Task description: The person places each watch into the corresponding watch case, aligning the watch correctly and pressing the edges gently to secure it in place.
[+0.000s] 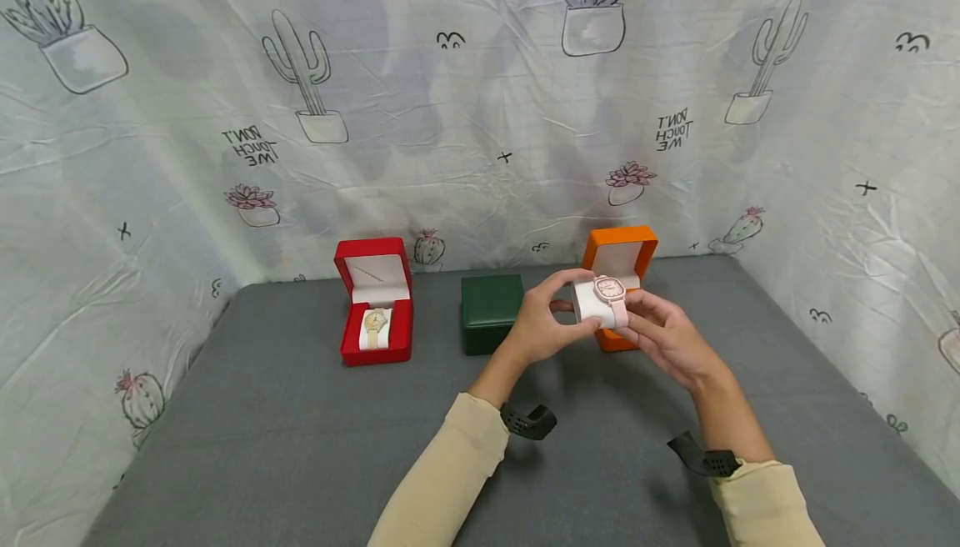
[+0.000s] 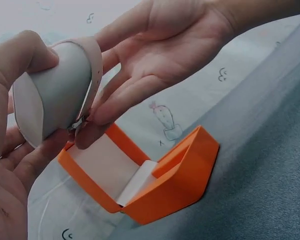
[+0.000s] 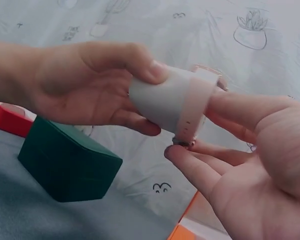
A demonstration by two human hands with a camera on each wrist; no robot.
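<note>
A pink-strapped watch (image 1: pixel 610 289) is wrapped around a white cushion (image 1: pixel 587 301), held up above the table in front of the orange box. My left hand (image 1: pixel 545 322) grips the cushion by its left end, thumb on one side and fingers beneath. On the other side, my right hand (image 1: pixel 672 337) pinches the watch at its strap (image 3: pixel 194 106), with fingertips by the buckle (image 2: pixel 78 123). The orange watch box (image 2: pixel 165 197) stands with its lid up just behind the hands, and its inside shows an orange recess. Part of it is hidden by the hands in the head view.
Left of the hands sits a closed dark green box (image 1: pixel 491 307). Farther left, an open red box (image 1: pixel 349 342) holds a gold-toned watch (image 1: pixel 375 323) on a white cushion. A grey cloth (image 1: pixel 300 447) covers the table, and a cactus-print curtain (image 1: pixel 480 113) hangs behind.
</note>
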